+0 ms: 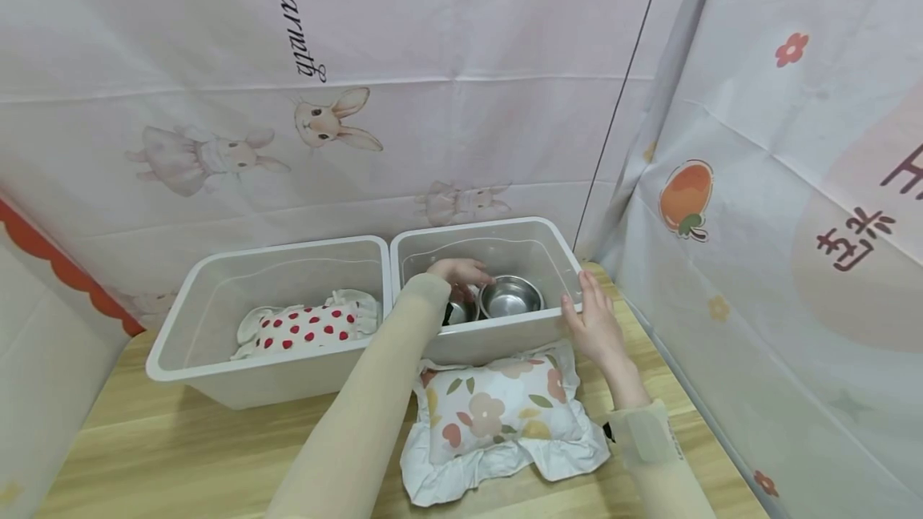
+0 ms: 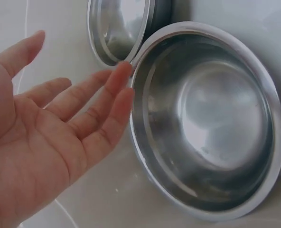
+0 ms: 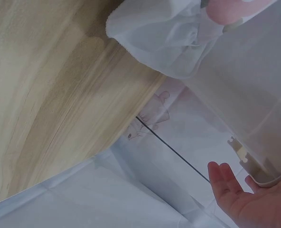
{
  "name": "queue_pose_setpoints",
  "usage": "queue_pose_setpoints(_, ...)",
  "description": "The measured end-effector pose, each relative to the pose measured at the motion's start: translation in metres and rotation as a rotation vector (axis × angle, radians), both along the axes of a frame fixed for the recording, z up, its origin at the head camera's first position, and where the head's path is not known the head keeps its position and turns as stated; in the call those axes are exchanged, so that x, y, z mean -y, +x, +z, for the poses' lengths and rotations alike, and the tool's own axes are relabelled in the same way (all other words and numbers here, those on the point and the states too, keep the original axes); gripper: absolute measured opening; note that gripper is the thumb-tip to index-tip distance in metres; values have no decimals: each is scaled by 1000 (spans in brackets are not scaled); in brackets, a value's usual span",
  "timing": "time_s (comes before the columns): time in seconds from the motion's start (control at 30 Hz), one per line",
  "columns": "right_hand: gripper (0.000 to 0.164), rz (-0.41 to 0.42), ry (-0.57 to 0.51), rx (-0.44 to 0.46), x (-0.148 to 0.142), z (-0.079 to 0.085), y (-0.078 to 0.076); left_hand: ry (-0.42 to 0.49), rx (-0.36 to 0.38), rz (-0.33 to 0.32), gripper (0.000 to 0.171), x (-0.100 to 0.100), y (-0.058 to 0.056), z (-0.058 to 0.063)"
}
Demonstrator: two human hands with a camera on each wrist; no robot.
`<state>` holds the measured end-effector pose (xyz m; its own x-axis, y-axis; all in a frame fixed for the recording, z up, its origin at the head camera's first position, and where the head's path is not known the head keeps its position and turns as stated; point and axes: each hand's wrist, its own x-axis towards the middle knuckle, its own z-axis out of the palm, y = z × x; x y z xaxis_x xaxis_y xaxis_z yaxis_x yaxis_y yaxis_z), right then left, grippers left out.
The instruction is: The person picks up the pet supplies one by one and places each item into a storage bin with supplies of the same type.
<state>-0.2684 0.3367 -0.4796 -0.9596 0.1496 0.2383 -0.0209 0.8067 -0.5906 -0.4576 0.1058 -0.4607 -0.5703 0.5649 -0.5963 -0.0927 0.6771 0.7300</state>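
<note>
My left hand point(image 1: 461, 271) reaches into the right white bin point(image 1: 490, 336). In the left wrist view its fingers are extended, the palm shows, and the fingertips lie at the rim of a round stainless steel bowl point(image 2: 221, 118). Whether they touch it I cannot tell. Beside that is a second steel bowl point(image 2: 119, 28). In the head view one bowl point(image 1: 510, 297) shows plainly; the other point(image 1: 461, 313) is partly hidden by the left hand. My right hand point(image 1: 595, 320) rests at the bin's front right corner, its fingers fairly straight along the rim.
A second white bin point(image 1: 209, 384) stands directly left, holding a small pillow with red strawberries point(image 1: 306, 328). In front of the right bin a ruffled floral pillow point(image 1: 497, 415) lies on the wooden table point(image 1: 173, 447). Printed cloth walls point(image 1: 447, 126) enclose the back and sides.
</note>
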Motion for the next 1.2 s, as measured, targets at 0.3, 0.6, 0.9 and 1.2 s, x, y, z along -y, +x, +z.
queue_pose_setpoints(0.3, 67, 2, 2, 19, 1, 1, -2, 35, -64, -31, 70, 1, 1, 15)
queue_pose_setpoints(0.6, 68, 8, 2, 25, 0, 2, -3, 101, -62, -58, 61, -2, 2, 32)
queue_pose_setpoints(0.9, 68, 12, 7, 56, 3, 4, -2, 43, -179, -115, 57, -4, 8, 62)
queue_pose_setpoints(1.2, 69, -1, 8, 84, 4, 5, -2, 118, -397, -96, 55, 27, 18, 115)
